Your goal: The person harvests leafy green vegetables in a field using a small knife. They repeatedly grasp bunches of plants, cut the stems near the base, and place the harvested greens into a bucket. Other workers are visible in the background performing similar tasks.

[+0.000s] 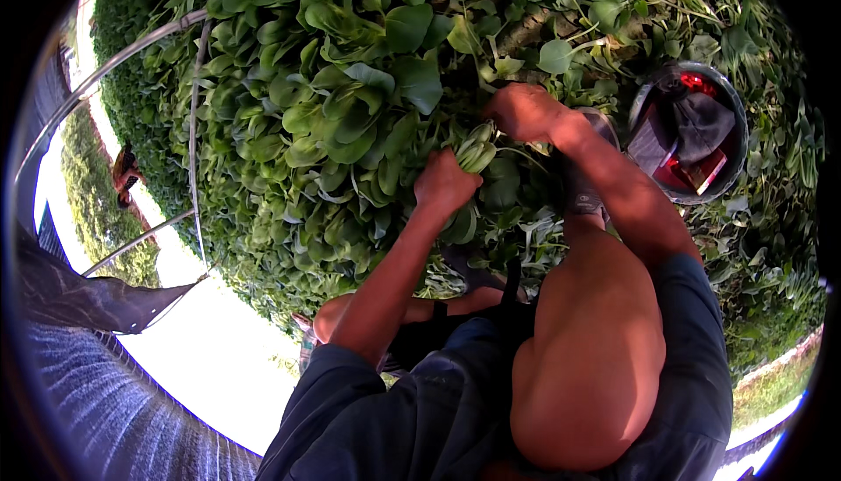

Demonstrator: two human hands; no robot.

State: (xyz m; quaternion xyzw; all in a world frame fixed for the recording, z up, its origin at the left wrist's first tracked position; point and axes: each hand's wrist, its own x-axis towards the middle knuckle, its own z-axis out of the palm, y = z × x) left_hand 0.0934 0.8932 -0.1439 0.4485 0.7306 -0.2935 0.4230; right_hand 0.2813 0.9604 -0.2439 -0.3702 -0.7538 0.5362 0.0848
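My left hand (447,180) is closed around a bunch of leafy greens. The pale cut-looking stem ends (477,149) point up and right out of the fist, and the leaves hang to the left. Just beyond, my right hand (529,113) reaches down with bent fingers among the plants at the bed's edge. Its fingertips are hidden, so whether it grips a stem or a tool is unclear. Dense rows of broad-leaved green plants (348,110) stand before and left of both hands.
A round bucket (742,133) right of my shoe (585,198) holds a dark cloth (703,126) and red packets. Loose leaves and bare soil (525,31) lie ahead. Metal hoops (141,54) and dark netting (92,290) border the left, where another person (126,175) is partly visible.
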